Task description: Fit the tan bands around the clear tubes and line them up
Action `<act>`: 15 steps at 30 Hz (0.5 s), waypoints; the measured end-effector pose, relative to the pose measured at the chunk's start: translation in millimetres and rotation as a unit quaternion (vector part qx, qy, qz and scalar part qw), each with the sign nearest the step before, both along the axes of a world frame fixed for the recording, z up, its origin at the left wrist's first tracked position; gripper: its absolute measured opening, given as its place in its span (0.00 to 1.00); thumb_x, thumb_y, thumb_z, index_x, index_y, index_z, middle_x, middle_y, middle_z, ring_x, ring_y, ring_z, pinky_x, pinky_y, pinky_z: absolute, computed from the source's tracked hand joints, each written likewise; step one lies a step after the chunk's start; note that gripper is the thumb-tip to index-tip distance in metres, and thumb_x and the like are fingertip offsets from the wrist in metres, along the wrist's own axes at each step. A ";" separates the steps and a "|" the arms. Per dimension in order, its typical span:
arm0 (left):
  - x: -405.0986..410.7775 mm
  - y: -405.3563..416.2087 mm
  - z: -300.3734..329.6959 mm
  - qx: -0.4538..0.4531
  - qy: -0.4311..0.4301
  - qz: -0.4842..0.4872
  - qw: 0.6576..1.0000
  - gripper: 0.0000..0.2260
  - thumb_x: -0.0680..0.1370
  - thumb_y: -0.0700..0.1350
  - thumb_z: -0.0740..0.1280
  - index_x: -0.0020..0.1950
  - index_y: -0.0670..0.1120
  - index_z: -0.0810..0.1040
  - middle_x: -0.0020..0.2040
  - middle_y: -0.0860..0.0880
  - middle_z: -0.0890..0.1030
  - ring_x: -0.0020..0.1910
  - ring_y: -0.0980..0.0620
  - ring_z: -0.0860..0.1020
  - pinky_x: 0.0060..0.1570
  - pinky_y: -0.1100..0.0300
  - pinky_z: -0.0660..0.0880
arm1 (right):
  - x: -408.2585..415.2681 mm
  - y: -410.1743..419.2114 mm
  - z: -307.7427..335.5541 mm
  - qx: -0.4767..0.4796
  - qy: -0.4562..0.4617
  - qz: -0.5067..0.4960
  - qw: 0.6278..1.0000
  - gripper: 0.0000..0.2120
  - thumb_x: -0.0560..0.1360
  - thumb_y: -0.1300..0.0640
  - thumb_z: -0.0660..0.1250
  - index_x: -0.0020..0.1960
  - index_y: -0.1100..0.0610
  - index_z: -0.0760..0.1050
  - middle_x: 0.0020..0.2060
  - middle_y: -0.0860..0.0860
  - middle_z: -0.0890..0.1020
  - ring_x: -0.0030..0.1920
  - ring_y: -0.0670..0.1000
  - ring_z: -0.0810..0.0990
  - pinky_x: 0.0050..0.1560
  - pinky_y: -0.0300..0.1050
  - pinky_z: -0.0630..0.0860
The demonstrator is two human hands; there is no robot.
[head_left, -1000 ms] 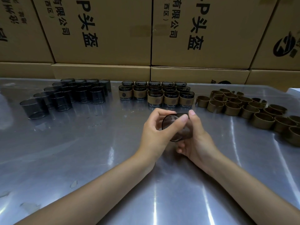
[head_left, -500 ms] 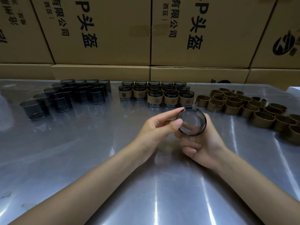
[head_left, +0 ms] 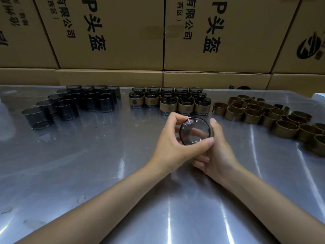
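Note:
Both hands hold one clear smoky tube (head_left: 194, 131) above the middle of the metal table (head_left: 88, 164), its round end facing me. My left hand (head_left: 173, 141) curls round its left side, thumb under the rim. My right hand (head_left: 217, 150) cups it from the right and behind. A thin tan edge shows at the tube's right side; whether a band sits on it I cannot tell. Bare tubes (head_left: 70, 104) stand in rows at the far left. Banded tubes (head_left: 168, 101) are lined up at the far centre. Loose tan bands (head_left: 267, 113) lie at the far right.
Stacked cardboard boxes (head_left: 109, 36) with black print wall off the table's far edge. Small scraps (head_left: 80, 199) lie on the near left of the shiny table. A white object's corner (head_left: 319, 95) shows at the far right edge.
The tube has been turned in my hands from lying sideways to facing me end-on, and my left thumb and fingers have closed round its rim. Both hands shifted slightly.

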State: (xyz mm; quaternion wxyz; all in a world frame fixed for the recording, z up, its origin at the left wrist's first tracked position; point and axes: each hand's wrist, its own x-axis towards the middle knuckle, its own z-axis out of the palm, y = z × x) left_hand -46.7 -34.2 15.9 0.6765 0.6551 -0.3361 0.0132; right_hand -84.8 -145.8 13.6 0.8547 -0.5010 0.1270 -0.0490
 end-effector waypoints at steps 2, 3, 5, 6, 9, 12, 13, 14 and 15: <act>-0.1 -1.2 0.4 -0.030 0.033 0.014 0.999 0.18 0.66 0.48 0.76 0.49 0.47 0.72 0.37 0.59 0.81 0.40 0.63 0.79 0.41 0.69 0.74 | 0.1 2.9 -2.3 -0.031 -0.018 -0.011 0.999 0.28 0.76 0.34 0.55 0.43 0.57 0.79 0.21 0.48 0.69 0.19 0.45 0.59 0.21 0.35 0.59; -0.5 -1.4 1.3 -0.048 0.066 0.018 0.996 0.15 0.67 0.49 0.75 0.47 0.48 0.73 0.36 0.59 0.80 0.40 0.62 0.79 0.41 0.68 0.74 | 0.0 4.3 -3.2 -0.048 -0.026 -0.011 0.998 0.27 0.76 0.34 0.55 0.41 0.55 0.80 0.23 0.49 0.71 0.20 0.45 0.60 0.21 0.35 0.60; 0.7 -3.0 1.0 -0.081 0.150 0.010 0.985 0.08 0.72 0.50 0.73 0.40 0.52 0.75 0.39 0.53 0.80 0.42 0.54 0.79 0.44 0.58 0.77 | -0.5 6.9 -3.8 -0.070 -0.030 -0.010 0.997 0.24 0.76 0.35 0.57 0.39 0.51 0.81 0.26 0.50 0.74 0.21 0.45 0.61 0.21 0.37 0.61; 1.5 -4.2 0.5 -0.095 0.189 0.003 0.977 0.09 0.75 0.50 0.71 0.37 0.53 0.75 0.41 0.50 0.80 0.44 0.50 0.78 0.47 0.52 0.76 | -0.4 7.5 -4.0 -0.075 -0.027 -0.014 0.997 0.22 0.76 0.36 0.58 0.40 0.51 0.81 0.27 0.51 0.73 0.21 0.45 0.62 0.21 0.37 0.62; 5.0 -5.5 2.3 -0.141 0.267 -0.023 0.953 0.08 0.79 0.48 0.65 0.41 0.48 0.75 0.46 0.47 0.82 0.44 0.48 0.80 0.45 0.52 0.77 | 0.4 8.1 -4.6 -0.093 -0.029 -0.023 0.995 0.21 0.77 0.37 0.58 0.53 0.54 0.77 0.27 0.51 0.73 0.21 0.45 0.64 0.21 0.38 0.63; 7.4 -3.6 4.1 -0.119 0.273 -0.039 0.954 0.12 0.79 0.53 0.63 0.49 0.45 0.78 0.47 0.46 0.83 0.44 0.48 0.82 0.46 0.52 0.79 | 1.0 5.7 -5.3 -0.094 -0.047 -0.008 0.994 0.24 0.78 0.39 0.55 0.63 0.56 0.71 0.30 0.50 0.76 0.23 0.45 0.69 0.24 0.39 0.65; 8.0 -2.5 3.8 -0.100 0.269 -0.043 0.957 0.16 0.76 0.57 0.63 0.52 0.45 0.78 0.48 0.45 0.83 0.46 0.48 0.82 0.48 0.51 0.79 | 0.4 4.3 -5.0 -0.092 -0.053 0.000 0.994 0.23 0.79 0.40 0.55 0.64 0.55 0.70 0.32 0.50 0.78 0.24 0.45 0.71 0.26 0.40 0.66; 9.3 -1.2 2.5 -0.079 0.266 -0.047 0.960 0.21 0.73 0.61 0.63 0.55 0.46 0.78 0.50 0.45 0.83 0.48 0.48 0.83 0.51 0.50 0.79 | -0.5 2.9 -4.3 -0.094 -0.060 0.008 0.994 0.21 0.79 0.41 0.55 0.64 0.54 0.70 0.35 0.50 0.80 0.26 0.45 0.75 0.28 0.40 0.68; 10.6 0.3 1.7 -0.060 0.263 -0.053 0.961 0.26 0.71 0.63 0.63 0.58 0.46 0.78 0.53 0.45 0.84 0.51 0.47 0.83 0.53 0.50 0.79 | -1.5 1.5 -3.5 -0.098 -0.066 0.015 0.993 0.19 0.79 0.42 0.56 0.64 0.52 0.69 0.40 0.50 0.82 0.30 0.46 0.78 0.30 0.41 0.71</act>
